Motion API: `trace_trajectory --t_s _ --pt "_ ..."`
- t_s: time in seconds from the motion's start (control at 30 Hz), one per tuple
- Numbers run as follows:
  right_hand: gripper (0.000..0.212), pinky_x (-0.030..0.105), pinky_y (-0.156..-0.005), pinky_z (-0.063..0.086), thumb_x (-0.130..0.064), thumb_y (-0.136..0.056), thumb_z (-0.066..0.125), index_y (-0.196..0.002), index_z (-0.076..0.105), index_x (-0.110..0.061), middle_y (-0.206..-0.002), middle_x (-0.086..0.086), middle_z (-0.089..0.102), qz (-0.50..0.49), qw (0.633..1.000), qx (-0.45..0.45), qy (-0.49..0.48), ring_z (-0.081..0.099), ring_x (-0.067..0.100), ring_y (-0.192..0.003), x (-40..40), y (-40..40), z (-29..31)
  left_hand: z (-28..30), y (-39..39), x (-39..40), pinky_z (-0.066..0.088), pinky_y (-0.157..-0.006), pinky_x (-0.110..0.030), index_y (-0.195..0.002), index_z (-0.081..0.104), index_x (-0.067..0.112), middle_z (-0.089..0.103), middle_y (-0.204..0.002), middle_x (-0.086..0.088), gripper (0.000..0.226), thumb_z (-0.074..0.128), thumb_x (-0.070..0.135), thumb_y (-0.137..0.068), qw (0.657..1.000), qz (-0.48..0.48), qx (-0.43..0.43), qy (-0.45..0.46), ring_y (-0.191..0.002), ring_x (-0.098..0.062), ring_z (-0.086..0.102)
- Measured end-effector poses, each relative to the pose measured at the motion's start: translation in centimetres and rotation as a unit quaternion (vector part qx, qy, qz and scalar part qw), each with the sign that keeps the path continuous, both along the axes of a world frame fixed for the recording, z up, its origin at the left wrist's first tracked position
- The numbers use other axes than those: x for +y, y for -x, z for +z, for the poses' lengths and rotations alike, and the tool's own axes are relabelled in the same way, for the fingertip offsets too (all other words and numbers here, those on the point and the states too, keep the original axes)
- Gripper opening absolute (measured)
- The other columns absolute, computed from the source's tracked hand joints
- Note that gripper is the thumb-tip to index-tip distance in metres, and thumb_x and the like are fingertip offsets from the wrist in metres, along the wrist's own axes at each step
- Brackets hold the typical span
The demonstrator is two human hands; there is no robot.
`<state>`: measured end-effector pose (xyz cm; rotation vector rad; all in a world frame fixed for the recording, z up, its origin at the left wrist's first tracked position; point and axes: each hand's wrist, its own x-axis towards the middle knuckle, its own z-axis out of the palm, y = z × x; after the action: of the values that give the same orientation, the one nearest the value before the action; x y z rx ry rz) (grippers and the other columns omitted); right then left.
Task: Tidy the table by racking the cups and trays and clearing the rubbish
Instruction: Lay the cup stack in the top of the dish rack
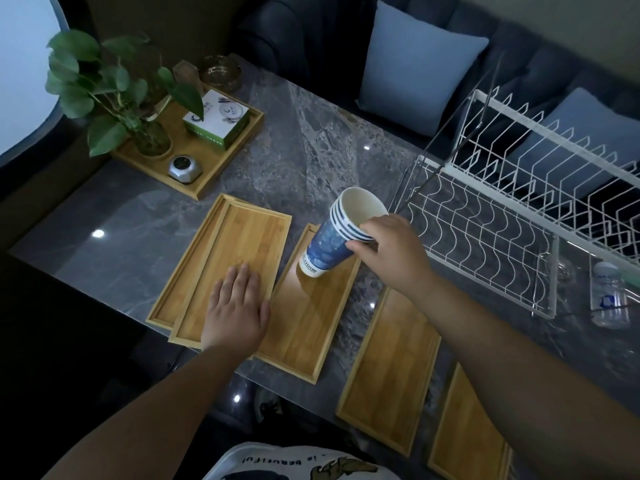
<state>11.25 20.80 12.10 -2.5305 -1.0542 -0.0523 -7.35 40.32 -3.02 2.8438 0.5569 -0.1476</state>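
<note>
My right hand (388,252) grips a stack of nested blue paper cups (341,233) near the rims, tilted, its base just above a bamboo tray (308,327) in the middle. My left hand (239,308) lies flat, fingers together, on the upper of two stacked bamboo trays (242,240) at the left. Two more bamboo trays sit on the right: one (391,372) in front of the rack, another (467,441) at the table's near edge. A white wire dish rack (491,237) stands right of the cups, with nothing in it.
A clear plastic bottle (609,296) lies right of the rack. At the far left, a large wooden tray (194,150) holds a potted plant (114,95), a tissue box (216,119) and a silver gadget (185,168). A glass ashtray (221,72) sits behind it. Sofa cushions line the far side.
</note>
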Motion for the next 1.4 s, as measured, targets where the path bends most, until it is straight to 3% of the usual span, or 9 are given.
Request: trace_trajectory --t_s 0.27,0.43,0.53,0.63,0.87,0.97,1.2,1.3,1.4 --pt "0.021 0.035 -0.062 0.049 -0.042 -0.078 0.064 -0.084 0.066 -0.021 -0.076 0.005 0.067 -0.230 0.914 0.172 -0.286 0.056 0.010 -0.064 -2.2 -0.9 9.5 0.3 0.2 0.1 0.006 -0.121 -0.043 -0.152 0.023 0.014 0.017 -0.162 -0.006 0.067 0.011 0.051 -0.098 1.000 -0.001 -0.006 0.011 -0.150 -0.021 0.003" --pt "0.015 0.033 -0.086 0.056 -0.023 -0.086 0.067 -0.074 0.074 -0.028 -0.080 -0.008 0.075 -0.306 0.785 0.199 -0.500 0.069 0.011 -0.084 -6.0 -4.2 15.9 0.4 0.0 0.0 0.004 -0.121 -0.041 -0.153 0.023 0.015 0.016 -0.162 -0.004 0.073 0.008 0.055 -0.094 1.000 0.007 0.000 0.029 -0.150 -0.020 0.001" --pt "0.002 0.032 -0.083 0.057 -0.023 -0.088 0.067 -0.090 0.066 -0.023 -0.084 -0.007 0.076 -0.361 0.710 0.214 -0.565 0.072 0.012 -0.089 -9.0 -6.5 17.8 0.5 -0.1 -0.1 0.010 -0.120 -0.043 -0.150 0.033 0.012 0.025 -0.160 -0.007 0.073 0.012 0.054 -0.093 1.000 0.010 -0.003 0.026 -0.149 -0.023 0.012" --pt "0.018 0.038 -0.086 0.057 -0.025 -0.087 0.069 -0.103 0.060 -0.021 -0.104 -0.001 0.071 -0.411 0.661 0.232 -0.583 0.069 0.017 -0.099 -11.5 -8.6 17.8 0.6 -0.1 0.0 0.013 -0.119 -0.043 -0.147 0.038 0.012 0.030 -0.158 -0.008 0.074 0.015 0.054 -0.092 1.000 0.010 0.005 0.020 -0.148 -0.025 0.018" --pt "0.040 0.046 -0.089 0.056 -0.023 -0.084 0.072 -0.120 0.055 -0.016 -0.116 0.005 0.065 -0.485 0.643 0.257 -0.534 0.067 0.022 -0.100 -14.7 -11.5 15.7 0.6 -0.2 0.0 0.015 -0.118 -0.043 -0.146 0.040 0.011 0.031 -0.157 -0.009 0.074 0.018 0.054 -0.090 1.000 0.009 0.006 0.014 -0.147 -0.026 0.019" --pt "0.054 0.038 -0.069 0.055 -0.024 -0.086 0.070 -0.133 0.046 -0.014 -0.119 0.004 0.062 -0.505 0.651 0.281 -0.492 0.066 0.019 -0.091 -15.5 -12.2 14.7 0.7 -0.3 -0.1 0.016 -0.117 -0.044 -0.146 0.041 0.011 0.033 -0.156 -0.009 0.074 0.018 0.053 -0.090 1.000 0.011 0.003 0.013 -0.147 -0.027 0.021" --pt "0.033 0.033 -0.058 0.058 -0.019 -0.090 0.066 -0.117 0.055 -0.005 -0.103 0.010 0.068 -0.528 0.686 0.306 -0.396 0.069 0.023 -0.075 -16.2 -13.3 12.9 1.2 -0.4 -0.2 0.011 -0.119 -0.042 -0.149 0.035 0.013 0.028 -0.159 -0.008 0.074 0.014 0.054 -0.091 1.000 0.010 0.009 0.008 -0.148 -0.025 0.017" --pt "0.038 0.042 -0.080 0.057 -0.021 -0.089 0.065 -0.121 0.054 -0.005 -0.112 0.013 0.066 -0.542 0.712 0.294 -0.336 0.067 0.028 -0.089 -16.4 -13.8 12.0 1.3 -0.4 -0.2 0.011 -0.119 -0.042 -0.150 0.033 0.013 0.027 -0.159 -0.007 0.075 0.012 0.054 -0.091 1.000 0.010 0.011 0.009 -0.148 -0.025 0.015" --pt "0.038 0.042 -0.077 0.054 -0.024 -0.089 0.064 -0.122 0.054 -0.006 -0.104 0.010 0.065 -0.547 0.726 0.285 -0.303 0.064 0.027 -0.081 -16.6 -14.1 11.6 1.2 -0.3 -0.1 0.011 -0.119 -0.042 -0.150 0.033 0.012 0.026 -0.159 -0.008 0.075 0.012 0.054 -0.091 1.000 0.008 0.010 0.009 -0.149 -0.025 0.015"
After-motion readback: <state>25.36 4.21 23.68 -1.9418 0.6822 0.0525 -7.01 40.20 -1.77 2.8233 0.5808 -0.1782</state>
